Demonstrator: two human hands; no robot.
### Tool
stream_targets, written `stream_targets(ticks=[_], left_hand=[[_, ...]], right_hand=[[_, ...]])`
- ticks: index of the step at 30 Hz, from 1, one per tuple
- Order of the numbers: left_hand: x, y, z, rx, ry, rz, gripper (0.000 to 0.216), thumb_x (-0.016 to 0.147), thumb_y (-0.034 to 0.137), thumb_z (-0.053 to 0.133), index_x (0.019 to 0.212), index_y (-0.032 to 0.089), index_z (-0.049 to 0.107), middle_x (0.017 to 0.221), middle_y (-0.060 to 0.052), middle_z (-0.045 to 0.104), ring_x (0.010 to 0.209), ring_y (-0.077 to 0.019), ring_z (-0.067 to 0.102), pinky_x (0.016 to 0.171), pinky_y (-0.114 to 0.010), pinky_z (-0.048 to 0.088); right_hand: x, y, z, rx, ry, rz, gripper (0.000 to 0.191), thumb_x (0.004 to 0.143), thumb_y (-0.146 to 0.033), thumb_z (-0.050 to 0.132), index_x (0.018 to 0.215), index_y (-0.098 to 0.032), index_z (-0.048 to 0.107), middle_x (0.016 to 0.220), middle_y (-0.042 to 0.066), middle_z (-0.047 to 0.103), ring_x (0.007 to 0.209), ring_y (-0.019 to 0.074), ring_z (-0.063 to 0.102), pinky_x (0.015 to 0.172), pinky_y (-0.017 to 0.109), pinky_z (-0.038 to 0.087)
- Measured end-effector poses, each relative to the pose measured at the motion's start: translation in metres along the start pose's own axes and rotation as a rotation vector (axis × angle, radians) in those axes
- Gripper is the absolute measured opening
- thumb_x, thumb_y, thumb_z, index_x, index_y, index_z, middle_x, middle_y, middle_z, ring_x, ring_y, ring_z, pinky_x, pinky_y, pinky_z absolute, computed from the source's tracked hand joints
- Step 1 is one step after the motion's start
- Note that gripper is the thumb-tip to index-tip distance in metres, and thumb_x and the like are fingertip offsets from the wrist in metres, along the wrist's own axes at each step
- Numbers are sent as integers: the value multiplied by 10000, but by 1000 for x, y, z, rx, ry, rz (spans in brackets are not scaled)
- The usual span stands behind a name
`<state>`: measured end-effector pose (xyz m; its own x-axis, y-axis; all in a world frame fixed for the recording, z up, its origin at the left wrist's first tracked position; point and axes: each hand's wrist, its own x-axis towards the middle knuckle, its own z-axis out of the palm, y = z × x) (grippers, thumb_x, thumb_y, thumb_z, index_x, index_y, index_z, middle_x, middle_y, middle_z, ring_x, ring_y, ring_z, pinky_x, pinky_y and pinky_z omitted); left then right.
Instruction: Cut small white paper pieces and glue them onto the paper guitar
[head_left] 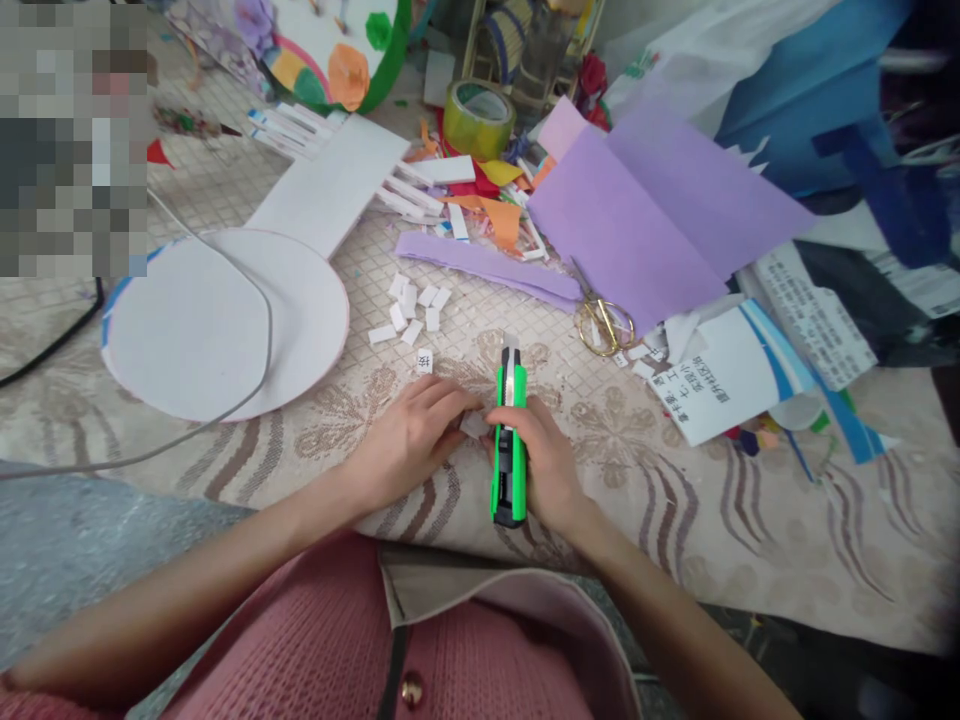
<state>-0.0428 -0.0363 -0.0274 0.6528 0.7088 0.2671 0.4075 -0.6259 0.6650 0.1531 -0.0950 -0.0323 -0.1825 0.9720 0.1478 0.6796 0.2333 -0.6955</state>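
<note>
My right hand [553,462] is wrapped round a green box cutter [510,440], its blade out and pointing away from me. Close by on the left, my left hand [416,435] has its fingers pinched on a small white piece [473,423] between the two hands; the right fingertips are at its other side. Just beyond the left hand lies a small white tile with a printed character [424,361]. A loose group of small white pieces [409,300] is spread a little farther away.
A white oval board [225,320] lies at left under a grey cable [268,340]. Gold-handled scissors [606,325] and purple sheets [637,220] are at right. Behind are a purple strip [487,268], paper scraps [499,220], a tape roll [480,118] and a white panel [330,185].
</note>
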Motion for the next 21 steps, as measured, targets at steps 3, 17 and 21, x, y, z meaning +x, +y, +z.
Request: stream_targets(ticks=[3,17,21], left_hand=[[-1,0,1,9,5,9,241,866,76,572,1097,146,571,1039,-80,635,991,-224,559,879,-392,496],[-3,0,-1,58,-59,15,146,927,188,546,1043,152,626,1035,-77,638,972,-223,550,868,-395,476],[-2,-2,0,48,-52,13,157,921,154,542,1046,154,637,1024,-74,640,963,-215,547,865,-384,475]], right_hand=[[-2,3,-1,4,-9,-15,285,886,-156,567,1119,-321,569,962,10,548,891,191,575,768,333,494],[-6,5,-2,3,-3,-53,286,876,-165,600,1118,-316,583,960,4,561,890,182,587,759,310,488],[-8,6,-6,10,28,-51,237,873,-209,627,1090,-293,590,961,19,550,868,180,597,738,308,502]])
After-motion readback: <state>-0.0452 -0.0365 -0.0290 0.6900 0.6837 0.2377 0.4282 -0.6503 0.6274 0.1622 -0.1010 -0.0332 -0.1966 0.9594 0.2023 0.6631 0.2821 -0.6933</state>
